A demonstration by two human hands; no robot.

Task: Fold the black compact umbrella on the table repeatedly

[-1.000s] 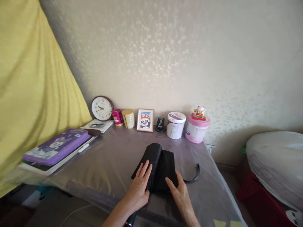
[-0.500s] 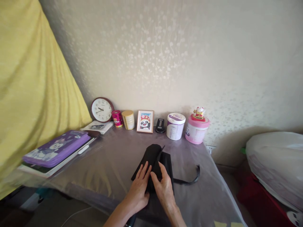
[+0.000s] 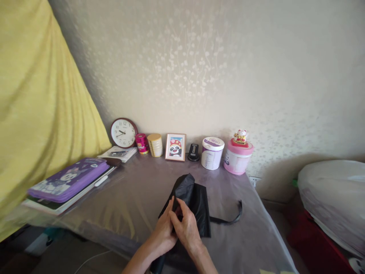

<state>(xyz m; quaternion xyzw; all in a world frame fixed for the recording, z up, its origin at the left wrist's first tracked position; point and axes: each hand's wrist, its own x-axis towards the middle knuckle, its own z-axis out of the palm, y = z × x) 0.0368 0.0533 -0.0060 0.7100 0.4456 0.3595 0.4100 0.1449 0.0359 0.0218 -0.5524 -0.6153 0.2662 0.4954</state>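
Left hand point(image 3: 162, 238) and right hand point(image 3: 186, 228) both grasping the black umbrella canopy point(image 3: 196, 201), right fingers pinching folds on plastic-sheeted table point(image 3: 137, 190), near its front edge. Risk: slick nylon slipping from the grip, or loose black strap point(image 3: 228, 219) snagging under it

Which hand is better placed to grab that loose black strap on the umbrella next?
Probably the right hand: it is on the black folding umbrella, closer to the strap. The left hand sits farther away, with the right hand between it and the strap.
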